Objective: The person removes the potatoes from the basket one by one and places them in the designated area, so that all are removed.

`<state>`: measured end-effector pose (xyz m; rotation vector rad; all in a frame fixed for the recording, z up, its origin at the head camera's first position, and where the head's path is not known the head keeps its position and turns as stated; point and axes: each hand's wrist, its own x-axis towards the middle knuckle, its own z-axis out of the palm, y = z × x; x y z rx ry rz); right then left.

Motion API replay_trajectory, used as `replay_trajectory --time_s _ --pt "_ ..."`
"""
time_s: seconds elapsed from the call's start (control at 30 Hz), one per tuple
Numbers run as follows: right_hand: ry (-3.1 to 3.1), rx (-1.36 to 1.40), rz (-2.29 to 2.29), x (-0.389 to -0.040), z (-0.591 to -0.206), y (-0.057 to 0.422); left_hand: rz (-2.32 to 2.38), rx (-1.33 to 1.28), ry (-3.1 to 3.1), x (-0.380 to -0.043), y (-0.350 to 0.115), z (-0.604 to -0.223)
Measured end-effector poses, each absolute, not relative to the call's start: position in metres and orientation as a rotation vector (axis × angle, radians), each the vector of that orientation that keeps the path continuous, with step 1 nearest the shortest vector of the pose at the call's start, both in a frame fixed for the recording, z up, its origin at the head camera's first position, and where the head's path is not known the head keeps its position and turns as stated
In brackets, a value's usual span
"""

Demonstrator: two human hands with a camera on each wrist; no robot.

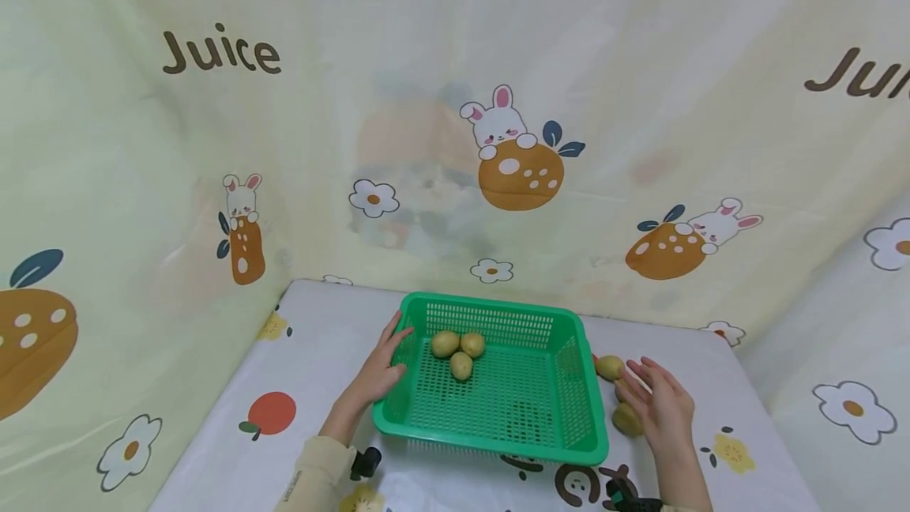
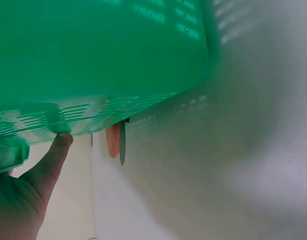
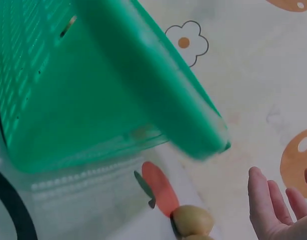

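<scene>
A green plastic basket (image 1: 490,439) with slotted walls stands on the table, holding three small potatoes (image 1: 461,366) in its left part. My left hand (image 1: 378,370) rests at the basket's left rim, fingers extended and spread; the left wrist view shows a fingertip (image 2: 65,139) against the slotted wall. Just right of the basket, my right hand (image 1: 661,405) has its fingers loosely extended, holding nothing. Several more potatoes (image 1: 610,367) lie on the table between that hand and the basket, partly covered by the fingers. In the right wrist view, potatoes (image 3: 192,220) appear below the basket's corner.
The table (image 1: 235,449) has a white cloth printed with fruit and cartoon figures. A patterned curtain (image 1: 426,141) hangs close behind the table and at both sides. Dark wrist devices (image 1: 366,463) sit near both forearms.
</scene>
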<state>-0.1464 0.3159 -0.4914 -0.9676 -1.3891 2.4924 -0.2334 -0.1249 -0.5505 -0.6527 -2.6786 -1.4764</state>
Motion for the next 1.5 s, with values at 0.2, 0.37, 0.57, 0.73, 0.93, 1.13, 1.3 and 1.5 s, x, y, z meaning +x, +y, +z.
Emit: replay_trajectory --time_s 0.2,0.37,0.57,0.73,0.93,1.13,1.3,1.5 --pt "-1.447 -0.903 2.511 -0.153 -0.484 0.306 -1.486 -0.656 -2.665 -0.233 -0.125 -0.548" --pt "-1.549 -0.783 2.544 -0.158 -0.482 0.293 -1.496 -0.657 -2.669 -0.23 -0.125 -0.547" --pt "-1.693 -0.677 2.489 -0.168 -0.479 0.268 -1.519 -0.651 -2.652 -0.231 -0.125 -0.546" --pt "-1.755 -0.583 2.471 -0.178 -0.477 0.245 -1.524 -0.65 -2.654 -0.233 -0.127 -0.547" --pt "-1.84 -0.513 2.461 -0.188 -0.482 0.217 -1.536 -0.658 -2.649 -0.235 -0.127 -0.549" --pt "-1.929 -0.535 2.433 -0.195 -0.497 0.19 -1.522 -0.655 -2.664 -0.232 -0.126 -0.552" --pt "-1.967 -0.545 2.414 -0.2 -0.507 0.174 -1.506 -0.657 -2.671 -0.232 -0.125 -0.552" --pt "-1.994 -0.556 2.412 -0.202 -0.511 0.162 -1.496 -0.647 -2.692 -0.235 -0.127 -0.55"
